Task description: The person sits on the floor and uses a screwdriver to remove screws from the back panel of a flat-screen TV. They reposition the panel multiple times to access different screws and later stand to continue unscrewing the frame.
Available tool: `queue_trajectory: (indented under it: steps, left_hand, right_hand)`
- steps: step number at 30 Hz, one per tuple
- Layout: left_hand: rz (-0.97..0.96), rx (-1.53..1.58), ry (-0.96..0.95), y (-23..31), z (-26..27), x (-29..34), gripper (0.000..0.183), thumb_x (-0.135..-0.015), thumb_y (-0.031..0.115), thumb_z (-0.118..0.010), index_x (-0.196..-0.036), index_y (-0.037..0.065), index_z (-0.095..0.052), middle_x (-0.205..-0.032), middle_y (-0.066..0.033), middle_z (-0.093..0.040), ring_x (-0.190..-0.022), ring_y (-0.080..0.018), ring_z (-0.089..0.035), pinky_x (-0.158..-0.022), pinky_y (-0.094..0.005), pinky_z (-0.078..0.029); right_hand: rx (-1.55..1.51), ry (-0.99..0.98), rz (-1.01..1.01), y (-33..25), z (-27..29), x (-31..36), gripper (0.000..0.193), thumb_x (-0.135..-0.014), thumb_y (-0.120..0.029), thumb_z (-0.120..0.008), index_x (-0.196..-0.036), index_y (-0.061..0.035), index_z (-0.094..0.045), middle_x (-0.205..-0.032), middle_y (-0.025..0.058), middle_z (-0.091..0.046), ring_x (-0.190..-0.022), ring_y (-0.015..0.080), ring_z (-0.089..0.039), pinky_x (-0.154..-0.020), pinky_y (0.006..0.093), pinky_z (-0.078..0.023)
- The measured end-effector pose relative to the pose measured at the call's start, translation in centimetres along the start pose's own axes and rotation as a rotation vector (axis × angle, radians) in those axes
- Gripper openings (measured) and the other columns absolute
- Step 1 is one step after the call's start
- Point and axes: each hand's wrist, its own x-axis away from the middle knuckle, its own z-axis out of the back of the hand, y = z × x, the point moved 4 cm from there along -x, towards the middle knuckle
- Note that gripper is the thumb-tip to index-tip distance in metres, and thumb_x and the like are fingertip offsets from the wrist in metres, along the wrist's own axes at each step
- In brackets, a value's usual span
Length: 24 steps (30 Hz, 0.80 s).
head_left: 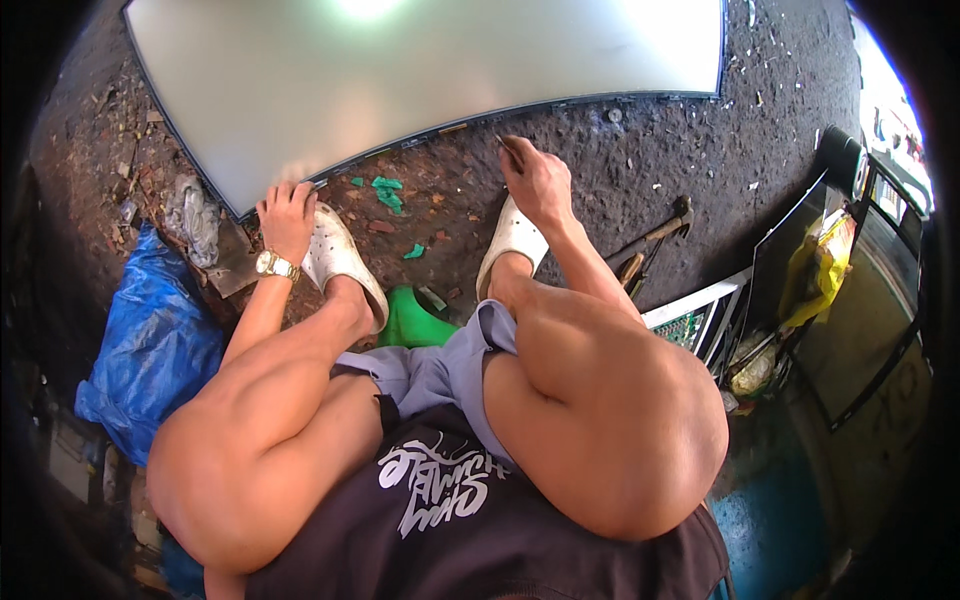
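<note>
A large, flat screen-like panel (400,75) lies on the dirt floor (640,160), toward the far edge in view, its glossy grey face up and a thin dark frame (565,101) running round it. The left hand (287,218) is part-open, fingers bent, at the near side of the panel just beside its near left corner; whether it grips the rim or only rests there, I cannot tell. The right hand (540,187) is curled closed around a thin dark piece (511,153) (too small to identify), just off the near side of the frame.

The panel will probably be awkward rather than very heavy — wide, thin, stiff across the face, yet likely to flex or crack if raised by one corner. The sheen suggests a slippery face, poor for fingertips. Better to hold the frame at two opposite sides, well apart, palms clear of the middle. The near left corner, close to a white clog (338,250), looks the easiest to reach — but the slim rim may be sharp or brittle.
</note>
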Motion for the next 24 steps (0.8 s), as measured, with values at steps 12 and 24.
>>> queue_trajectory:
  steps: [12, 24]
  left_hand:
    - [0.049, 0.068, -0.057, -0.7, -1.0, -1.6, 0.033, -0.102, 0.039, -0.057, -0.112, 0.010, -0.068, -0.113, -0.0196, -0.064, -0.109, -0.0422, -0.057, -0.092, -0.0627, -0.043]
    - [0.039, -0.035, 0.018, -0.8, -1.1, -1.5, 0.026, -0.096, 0.032, -0.065, -0.115, 0.014, -0.069, -0.114, -0.0143, -0.065, -0.111, -0.0357, -0.059, -0.091, -0.0561, -0.044]
  right_hand:
    - [-0.076, 0.006, -0.028, -0.2, -1.9, -1.9, 0.031, -0.098, -0.028, -0.064, -0.123, -0.0088, -0.068, -0.099, 0.0187, -0.076, -0.094, 0.0375, -0.074, -0.084, 0.0479, -0.057]
    - [-0.029, 0.008, -0.026, -1.1, -1.6, -2.0, 0.030, -0.098, -0.027, -0.063, -0.120, -0.0085, -0.069, -0.093, 0.0194, -0.075, -0.089, 0.0392, -0.073, -0.082, 0.0493, -0.057]
